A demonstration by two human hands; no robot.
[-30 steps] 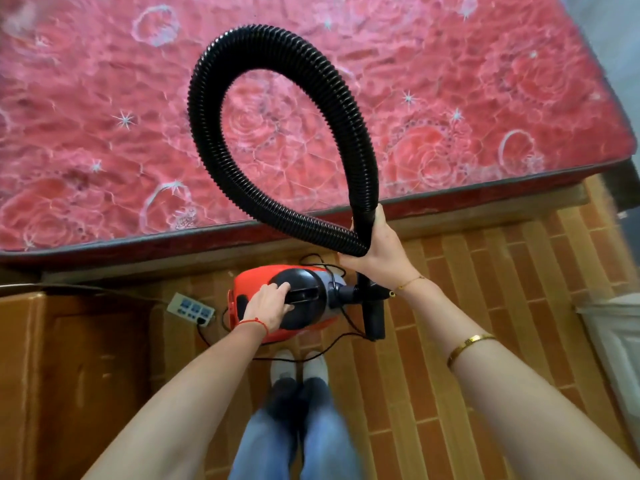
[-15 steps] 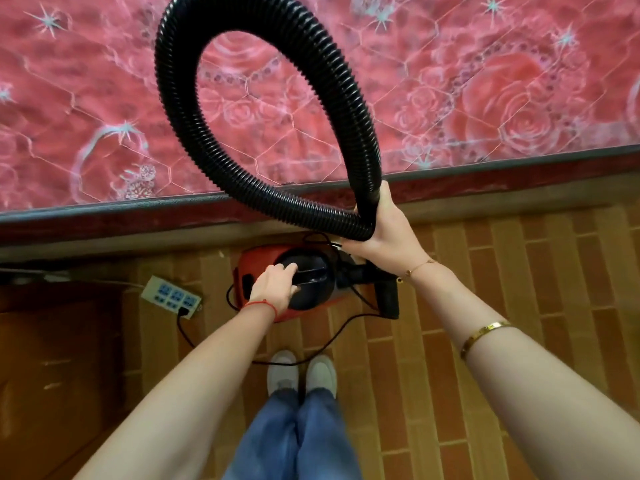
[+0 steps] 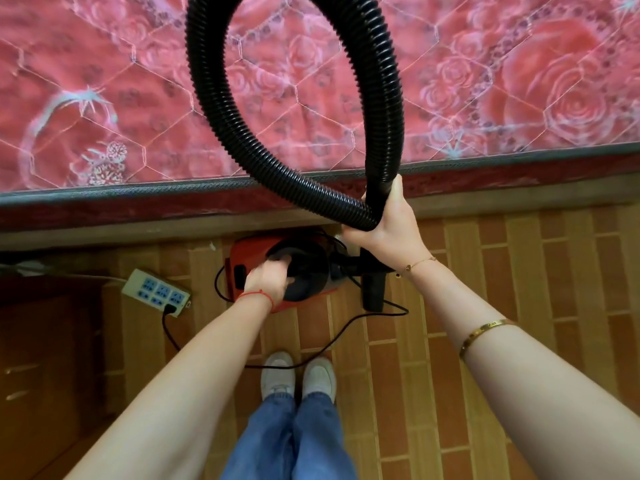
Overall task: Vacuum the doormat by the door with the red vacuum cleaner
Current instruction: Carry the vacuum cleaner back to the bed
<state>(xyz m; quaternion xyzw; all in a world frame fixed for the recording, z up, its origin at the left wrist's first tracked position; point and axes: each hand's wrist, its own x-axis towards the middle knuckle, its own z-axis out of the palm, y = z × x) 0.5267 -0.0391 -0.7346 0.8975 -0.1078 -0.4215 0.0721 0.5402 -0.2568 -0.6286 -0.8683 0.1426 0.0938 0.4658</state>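
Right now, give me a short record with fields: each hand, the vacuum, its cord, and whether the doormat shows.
left hand: gripping the black top handle of the red vacuum cleaner
right hand: holding both ends of the looped black ribbed hose
black power cord: plugged into white power strip, trailing past the white shoes
doormat: not in view

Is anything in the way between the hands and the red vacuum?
No. The left hand is already on the black top of the red vacuum, and the right hand grips the looped hose. The black cord trails across the floor by the shoes. No doormat is in view.
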